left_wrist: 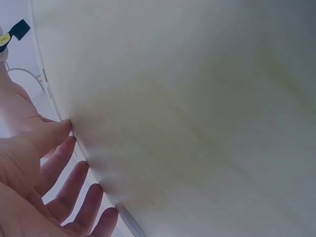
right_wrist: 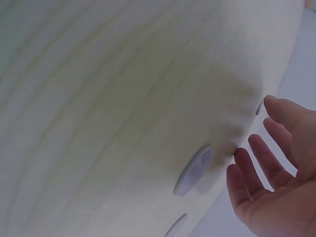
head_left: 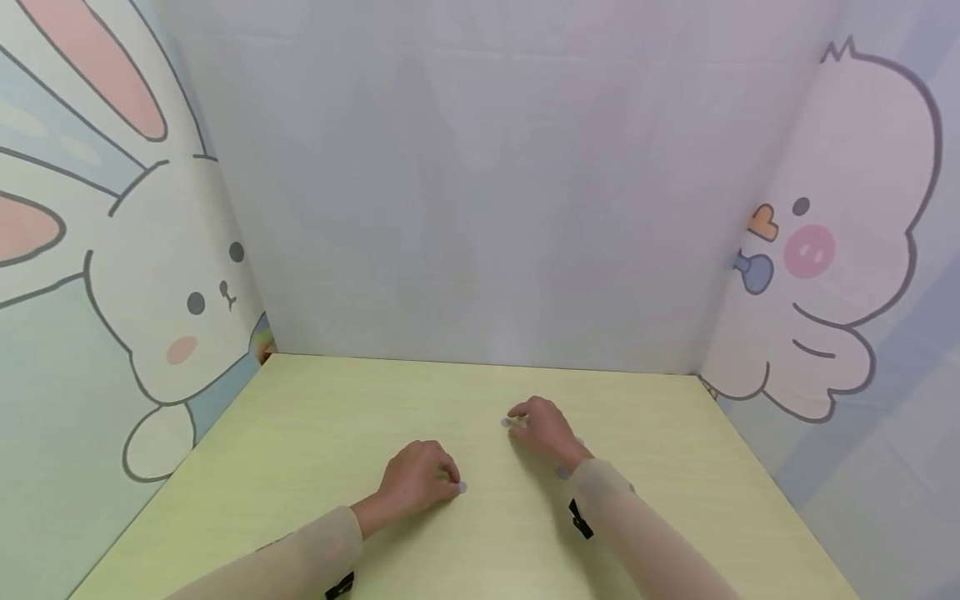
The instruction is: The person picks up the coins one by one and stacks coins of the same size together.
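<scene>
"Where's the left hand [head_left: 415, 481]?"

"Low over the table [head_left: 300, 433], back upward, fingers loosely bent."

"And the right hand [head_left: 546, 429]?"

"Nearer the table's far edge, thumb and fingertips slightly apart."

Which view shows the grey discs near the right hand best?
The right wrist view: closest look, with one grey disc showing its face. The head view shows them small, around the right hand. The left wrist view shows none clearly.

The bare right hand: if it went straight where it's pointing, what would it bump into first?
Probably the small, round, pale-grey disc on the pale yellow table, just ahead of the right hand. I can't tell whether they already touch.
</scene>
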A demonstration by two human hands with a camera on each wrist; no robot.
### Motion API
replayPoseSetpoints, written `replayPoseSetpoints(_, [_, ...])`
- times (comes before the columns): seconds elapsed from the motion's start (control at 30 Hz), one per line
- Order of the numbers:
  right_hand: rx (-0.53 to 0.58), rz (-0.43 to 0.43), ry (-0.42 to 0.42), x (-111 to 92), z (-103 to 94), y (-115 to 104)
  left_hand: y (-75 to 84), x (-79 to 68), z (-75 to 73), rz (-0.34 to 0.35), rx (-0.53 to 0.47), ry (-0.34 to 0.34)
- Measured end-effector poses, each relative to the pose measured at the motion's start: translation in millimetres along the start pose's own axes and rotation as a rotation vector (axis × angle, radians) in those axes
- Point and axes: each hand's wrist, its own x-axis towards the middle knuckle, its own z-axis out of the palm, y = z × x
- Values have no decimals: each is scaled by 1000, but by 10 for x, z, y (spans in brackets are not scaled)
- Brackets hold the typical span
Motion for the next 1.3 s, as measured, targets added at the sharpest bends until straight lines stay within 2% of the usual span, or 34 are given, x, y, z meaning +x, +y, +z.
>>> replayPoseSetpoints(0.6, [-56, 32, 13, 83, 95, 5, 5, -1, -19, 10, -24, -14])
replayPoseSetpoints(1.3, [-114, -24, 15, 102, 81, -13, -16, 6, -4, 21, 0, -9])
